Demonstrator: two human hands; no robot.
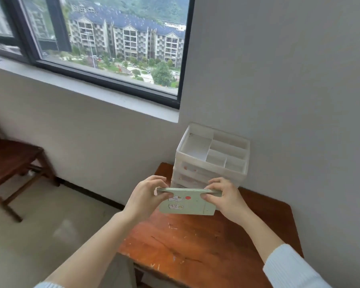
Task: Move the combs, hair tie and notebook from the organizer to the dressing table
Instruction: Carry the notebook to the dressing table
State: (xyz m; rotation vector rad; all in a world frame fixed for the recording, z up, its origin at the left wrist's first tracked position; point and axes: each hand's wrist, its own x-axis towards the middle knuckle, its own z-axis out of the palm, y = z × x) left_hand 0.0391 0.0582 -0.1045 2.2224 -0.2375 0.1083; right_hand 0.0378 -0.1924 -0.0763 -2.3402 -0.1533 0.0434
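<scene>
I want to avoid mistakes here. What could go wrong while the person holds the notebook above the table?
1. Both hands, left hand and right hand, pinch only the ends of the notebook; it might slip.
2. The notebook hangs close to the white organizer, so it might bump it.

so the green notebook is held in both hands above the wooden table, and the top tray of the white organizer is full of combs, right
Not quite. In the head view the top tray of the white organizer looks empty, with no combs visible. The rest holds: the left hand and right hand hold the green notebook above the wooden table.
</scene>
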